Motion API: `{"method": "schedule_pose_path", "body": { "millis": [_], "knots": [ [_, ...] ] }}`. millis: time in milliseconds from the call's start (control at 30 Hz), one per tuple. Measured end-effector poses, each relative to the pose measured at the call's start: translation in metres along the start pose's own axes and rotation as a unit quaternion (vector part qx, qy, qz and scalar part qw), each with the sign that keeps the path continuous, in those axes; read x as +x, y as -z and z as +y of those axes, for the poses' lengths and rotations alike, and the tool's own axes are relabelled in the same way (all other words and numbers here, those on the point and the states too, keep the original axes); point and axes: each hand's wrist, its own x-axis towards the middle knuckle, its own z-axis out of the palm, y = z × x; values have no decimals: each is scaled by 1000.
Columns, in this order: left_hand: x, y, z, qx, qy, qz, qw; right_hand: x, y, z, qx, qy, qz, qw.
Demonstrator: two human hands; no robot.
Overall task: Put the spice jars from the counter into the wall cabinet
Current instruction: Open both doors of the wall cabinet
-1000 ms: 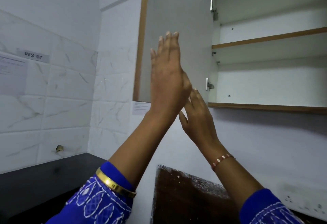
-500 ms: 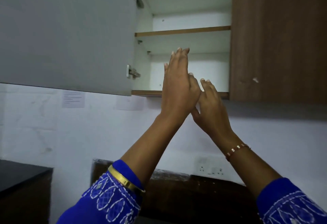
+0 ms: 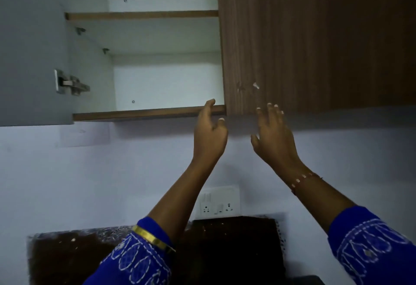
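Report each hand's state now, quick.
Left hand: open, holding nothing, fingertips at the brown bottom edge of the white wall cabinet.
Right hand: open, fingers spread, holding nothing.

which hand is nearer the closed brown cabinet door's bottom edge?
Right. The right hand has its fingertips raised against the closed brown door at its bottom edge; the left hand is beside it, at the open compartment's bottom shelf.

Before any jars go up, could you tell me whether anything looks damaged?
Yes: the closed wooden cabinet door has a small chip and scuff low on its left side, above the right hand.
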Motion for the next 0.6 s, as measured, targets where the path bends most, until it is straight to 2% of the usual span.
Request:
{"method": "schedule_pose_path", "body": {
  "millis": [100,267,367,467,600],
  "knots": [
    [22,-9,-21,-57,26,-1,998,24,-16,4,-64,23,-12,998],
    [60,-16,-40,-102,13,-16,995,69,-34,-9,-163,31,-27,986],
    [85,-21,-49,-111,-5,-27,993,85,-52,-17,-181,23,-35,983],
    [108,-28,-50,-144,-6,-26,989,93,-67,-18,-179,-17,0,984],
    [129,-42,-39,-167,-16,-24,986,93,-74,-15,-174,-7,50,983]
  ]
}}
